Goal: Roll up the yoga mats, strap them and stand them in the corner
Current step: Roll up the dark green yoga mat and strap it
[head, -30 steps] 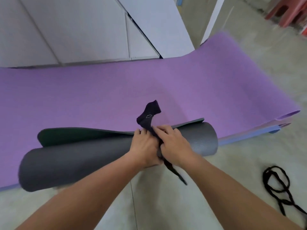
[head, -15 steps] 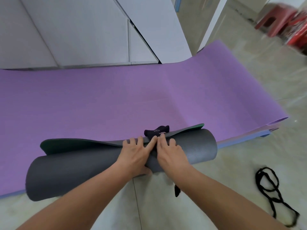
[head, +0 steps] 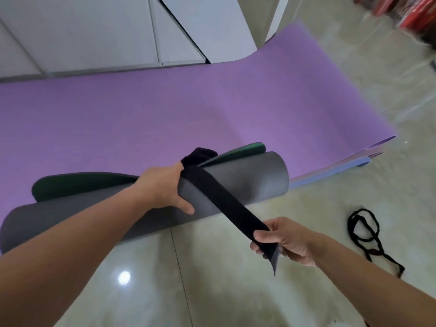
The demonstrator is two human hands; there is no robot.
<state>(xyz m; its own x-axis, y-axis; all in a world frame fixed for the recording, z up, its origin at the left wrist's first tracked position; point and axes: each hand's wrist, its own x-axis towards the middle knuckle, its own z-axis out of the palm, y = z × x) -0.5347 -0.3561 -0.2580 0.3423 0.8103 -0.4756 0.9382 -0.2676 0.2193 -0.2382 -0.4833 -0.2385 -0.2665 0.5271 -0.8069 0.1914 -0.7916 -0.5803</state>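
Head view, item: rolled dark grey foam yoga mat [head: 247, 182], lying on the near edge of the flat purple foam mat [head: 165, 114]. Change: the hands, pressed together atop the roll half a second ago, are now parted. Left hand [head: 162, 185] clasps the roll beside the strap crossing. Right hand [head: 287, 239] pinches the free end of the flat black fabric strap [head: 226, 208], drawn taut off the roll's near side. Buckle probably behind the roll, hidden. Status: cinching under way, fastening pending.

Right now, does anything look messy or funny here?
Yes. The grey mat isn't rolled snug: its green-lined flap sticks out loose behind the roll. The strap only drapes slantwise across it, one end pinched in the right hand, the left hand gripping the roll. A black cord lies tangled on the floor.
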